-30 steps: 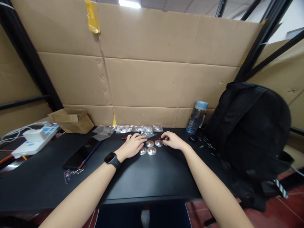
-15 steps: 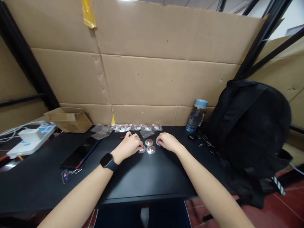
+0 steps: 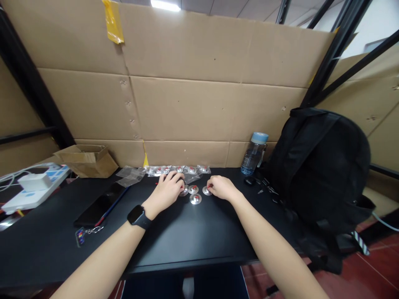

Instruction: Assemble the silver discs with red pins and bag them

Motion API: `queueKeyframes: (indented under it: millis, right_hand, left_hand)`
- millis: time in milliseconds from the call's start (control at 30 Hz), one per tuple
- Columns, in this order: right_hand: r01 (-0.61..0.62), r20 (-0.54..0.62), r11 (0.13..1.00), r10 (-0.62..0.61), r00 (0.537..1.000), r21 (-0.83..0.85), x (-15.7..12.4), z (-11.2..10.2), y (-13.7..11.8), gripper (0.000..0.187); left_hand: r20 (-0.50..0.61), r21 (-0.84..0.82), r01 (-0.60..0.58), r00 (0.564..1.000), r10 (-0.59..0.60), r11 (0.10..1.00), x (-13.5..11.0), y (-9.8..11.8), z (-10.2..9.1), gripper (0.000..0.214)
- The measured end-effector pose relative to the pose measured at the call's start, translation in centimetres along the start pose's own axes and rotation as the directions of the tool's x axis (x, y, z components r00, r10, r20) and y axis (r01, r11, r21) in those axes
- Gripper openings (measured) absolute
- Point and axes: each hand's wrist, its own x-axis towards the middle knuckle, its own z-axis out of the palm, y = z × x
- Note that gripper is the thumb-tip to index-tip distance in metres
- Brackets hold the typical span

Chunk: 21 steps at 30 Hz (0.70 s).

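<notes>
Several small silver discs with red centres (image 3: pixel 195 199) lie on the black table (image 3: pixel 193 236) between my hands. My left hand (image 3: pixel 166 190), with a black smartwatch (image 3: pixel 137 216) on its wrist, rests with curled fingers on the leftmost disc (image 3: pixel 184 191). My right hand (image 3: pixel 220 188) pinches the rightmost disc (image 3: pixel 206 190) with its fingertips. Behind the hands runs a row of clear bags (image 3: pixel 179 170) holding more discs.
A black backpack (image 3: pixel 321 166) fills the table's right side, with a water bottle (image 3: pixel 253 153) beside it. A phone and pen (image 3: pixel 99 205), keys (image 3: pixel 83 233), a cardboard box (image 3: pixel 87 160) and a power strip (image 3: pixel 31 187) lie left. A cardboard wall (image 3: pixel 187 91) stands behind.
My left hand slid slightly away from me, onto the leftmost disc. My right hand stays on the rightmost disc. The camera view shifted a little.
</notes>
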Motion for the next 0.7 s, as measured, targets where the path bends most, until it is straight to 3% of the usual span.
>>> queueKeyframes:
  millis: [333, 433, 533, 600, 700]
  right_hand:
    - [0.053, -0.033, 0.998, -0.053, 0.998, -0.015, -0.1, 0.3, -0.4, 0.014]
    - [0.107, -0.089, 0.992, -0.102, 0.991, 0.061, -0.1, 0.3, -0.6, 0.01]
    - [0.197, -0.232, 0.947, -0.138, 0.963, 0.256, 0.0, -0.4, -1.5, 0.007]
    - [0.24, -0.375, 0.867, -0.067, 0.925, 0.437, 0.1, -1.0, -2.1, 0.009]
    - [0.241, -0.5, 0.738, 0.148, 0.853, 0.63, 0.2, -1.9, -2.8, 0.017]
  left_hand:
    - [-0.081, -0.058, 0.074, 0.994, -0.079, 0.996, 0.3, 0.0, -0.1, 0.021]
    - [-0.111, -0.104, 0.107, 0.987, -0.119, 0.989, 0.4, 0.2, 0.3, 0.02]
    - [-0.127, -0.152, 0.132, 0.98, -0.152, 0.98, 0.5, 0.5, 0.7, 0.019]
    - [-0.118, -0.182, 0.137, 0.98, -0.16, 0.974, 0.5, 0.6, 0.9, 0.019]
    - [-0.111, -0.239, 0.171, 0.973, -0.202, 0.956, 0.6, 0.5, 1.1, 0.02]
